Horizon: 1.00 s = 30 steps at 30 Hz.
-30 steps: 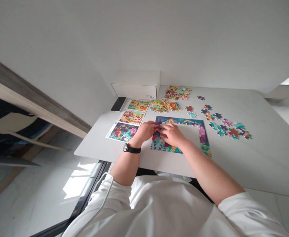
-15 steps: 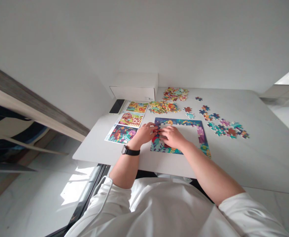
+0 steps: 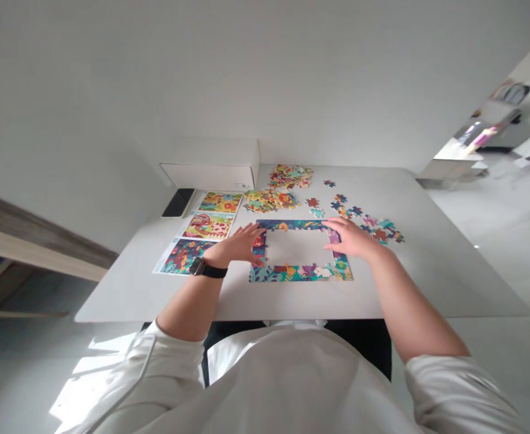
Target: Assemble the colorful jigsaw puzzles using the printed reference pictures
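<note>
A jigsaw puzzle border (image 3: pixel 287 273) lies on the white table as a joined rectangular frame, its middle showing bare tabletop. My left hand (image 3: pixel 240 244) rests at its left side, fingers spread and apart. At the upper right corner, my right hand (image 3: pixel 348 237) is open, thumb and fingers stretched along the border's right side. Neither hand grips a piece. Loose puzzle pieces (image 3: pixel 381 231) lie scattered just beyond my right hand. A picture sheet (image 3: pixel 207 226) with three printed scenes lies left of the border, partly covered by my left wrist.
A white box (image 3: pixel 208 175) stands against the wall, with a phone (image 3: pixel 178 203) in front of it. Two heaps of pieces, a yellowish heap (image 3: pixel 269 201) and a mixed heap (image 3: pixel 290 175), lie behind the border. The table's front edge (image 3: pixel 292 318) is near my body.
My hands were together at the border's left side. The right hand has moved across to the right side, and both hands have spread. The view has shifted to the right.
</note>
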Tool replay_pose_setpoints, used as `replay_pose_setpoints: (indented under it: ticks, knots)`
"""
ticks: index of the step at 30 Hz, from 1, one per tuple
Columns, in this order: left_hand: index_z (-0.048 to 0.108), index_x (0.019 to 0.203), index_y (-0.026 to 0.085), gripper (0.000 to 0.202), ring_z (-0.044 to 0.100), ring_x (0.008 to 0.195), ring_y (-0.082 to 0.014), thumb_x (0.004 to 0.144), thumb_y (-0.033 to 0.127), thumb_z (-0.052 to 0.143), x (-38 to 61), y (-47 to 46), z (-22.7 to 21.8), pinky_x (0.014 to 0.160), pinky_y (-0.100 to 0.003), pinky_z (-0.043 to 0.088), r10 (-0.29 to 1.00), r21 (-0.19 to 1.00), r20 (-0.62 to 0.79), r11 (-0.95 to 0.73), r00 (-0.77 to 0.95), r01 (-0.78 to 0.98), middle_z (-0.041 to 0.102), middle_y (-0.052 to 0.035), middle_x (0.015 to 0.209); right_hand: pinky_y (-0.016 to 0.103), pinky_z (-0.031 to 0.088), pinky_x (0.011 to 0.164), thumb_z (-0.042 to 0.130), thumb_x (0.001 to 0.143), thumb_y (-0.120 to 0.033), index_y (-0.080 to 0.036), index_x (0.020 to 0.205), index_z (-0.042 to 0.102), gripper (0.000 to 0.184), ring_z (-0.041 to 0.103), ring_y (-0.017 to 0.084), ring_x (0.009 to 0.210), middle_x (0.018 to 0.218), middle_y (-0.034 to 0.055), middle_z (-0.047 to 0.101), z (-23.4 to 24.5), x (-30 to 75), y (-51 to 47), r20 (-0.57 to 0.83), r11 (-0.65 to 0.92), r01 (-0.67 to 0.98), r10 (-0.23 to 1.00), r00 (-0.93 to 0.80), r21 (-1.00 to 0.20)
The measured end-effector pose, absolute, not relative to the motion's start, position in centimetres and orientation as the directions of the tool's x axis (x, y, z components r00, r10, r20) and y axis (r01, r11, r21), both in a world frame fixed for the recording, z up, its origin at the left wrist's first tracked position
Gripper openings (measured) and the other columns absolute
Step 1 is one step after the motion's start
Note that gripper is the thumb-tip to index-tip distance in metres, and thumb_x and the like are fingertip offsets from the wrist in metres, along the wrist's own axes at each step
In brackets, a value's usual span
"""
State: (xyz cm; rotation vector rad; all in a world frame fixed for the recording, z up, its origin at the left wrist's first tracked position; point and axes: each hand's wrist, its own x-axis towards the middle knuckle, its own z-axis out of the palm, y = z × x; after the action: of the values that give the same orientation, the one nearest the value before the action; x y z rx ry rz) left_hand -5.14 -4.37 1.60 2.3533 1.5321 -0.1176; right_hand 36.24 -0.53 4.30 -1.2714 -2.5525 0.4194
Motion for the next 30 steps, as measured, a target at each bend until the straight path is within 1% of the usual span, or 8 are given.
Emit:
replay_pose_setpoints:
  ticks: [2,5,12,20,22,24,28,30]
  knots:
    - [0.027,0.177,0.019,0.141,0.016,0.172,-0.0477,0.066,0.074,0.092,-5.0,-4.6,1.2,0.137,-0.063,0.021,0.871,0.221,-0.262,-0.366,0.417,0.904,0.016,-0.0254,0.185,0.058,0.042,0.13,0.094,0.078,-0.05,-0.03,0.165,0.057,0.097,0.049,0.041,0.158,0.173,0.0137,0.05,3.2,38.1,-1.5,-0.032,0.554,0.773,0.806,-0.591,-0.31]
    - [0.023,0.179,0.022,0.142,0.017,0.172,-0.0477,0.065,0.073,0.091,-5.0,-4.9,0.9,0.137,-0.063,0.021,0.88,0.222,-0.252,-0.353,0.404,0.909,0.015,-0.0239,0.186,0.061,0.037,0.133,0.096,0.073,-0.057,-0.029,0.168,0.054,0.107,0.042,0.043,0.163,0.177,0.0144,0.044,2.0,39.4,-2.8,-0.155,0.533,0.811,0.804,-0.574,-0.242]
    - [0.019,0.18,0.02,0.14,0.017,0.172,-0.0459,0.069,0.072,0.087,-4.9,-3.9,1.2,0.136,-0.065,0.021,0.882,0.223,-0.259,-0.342,0.394,0.913,0.019,-0.0241,0.185,0.063,0.029,0.136,0.093,0.074,-0.066,-0.028,0.171,0.048,0.114,0.033,0.043,0.167,0.18,0.0138,0.04,2.5,39.0,-2.2,-0.201,0.506,0.833,0.813,-0.547,-0.222]
    - [0.02,0.18,0.018,0.141,0.013,0.173,-0.0451,0.069,0.076,0.084,-4.8,-3.8,1.8,0.137,-0.065,0.018,0.87,0.188,-0.33,-0.32,0.367,0.928,0.016,-0.0224,0.186,0.065,0.026,0.136,0.094,0.07,-0.072,-0.03,0.17,0.049,0.118,0.037,0.044,0.165,0.179,0.0149,0.041,3.0,38.4,-1.6,-0.242,0.493,0.847,0.813,-0.53,-0.199]
    - [0.026,0.179,0.019,0.138,0.018,0.172,-0.0469,0.069,0.079,0.084,-4.9,-3.2,2.2,0.136,-0.064,0.022,0.874,0.202,-0.319,-0.316,0.367,0.927,0.024,-0.0225,0.184,0.064,0.03,0.135,0.095,0.072,-0.068,-0.031,0.168,0.052,0.112,0.04,0.044,0.164,0.177,0.0138,0.045,3.5,38.4,-1.2,-0.235,0.489,0.847,0.816,-0.529,-0.21]
    - [0.04,0.174,0.02,0.124,0.033,0.167,-0.047,0.074,0.08,0.081,-4.8,-2.3,2.8,0.133,-0.061,0.032,0.896,0.265,-0.232,-0.315,0.378,0.911,0.041,-0.0223,0.177,0.061,0.038,0.132,0.094,0.076,-0.061,-0.032,0.164,0.059,0.099,0.048,0.042,0.159,0.171,0.0123,0.054,4.3,38.4,-0.4,-0.19,0.486,0.836,0.823,-0.536,-0.257]
    - [0.067,0.15,0.022,0.074,0.063,0.144,-0.0356,0.096,0.073,0.063,-2.6,-1.2,4.6,0.121,-0.046,0.051,0.932,0.433,0.138,-0.36,0.334,0.826,0.067,-0.0167,0.154,0.053,0.047,0.127,0.084,0.093,-0.044,-0.03,0.153,0.068,0.064,0.063,0.034,0.147,0.158,0.0121,0.066,6.3,37.4,1.6,0.042,0.49,0.79,0.858,-0.513,-0.368]
    - [0.073,0.14,0.024,0.06,0.073,0.123,-0.0294,0.101,0.068,0.06,-0.6,-1.2,5.2,0.108,-0.04,0.058,0.928,0.499,0.226,-0.371,0.296,0.783,0.074,-0.0129,0.142,0.052,0.049,0.124,0.079,0.099,-0.04,-0.029,0.149,0.071,0.052,0.066,0.032,0.142,0.153,0.0123,0.069,6.6,35.9,2.2,0.144,0.499,0.765,0.862,-0.485,-0.408]
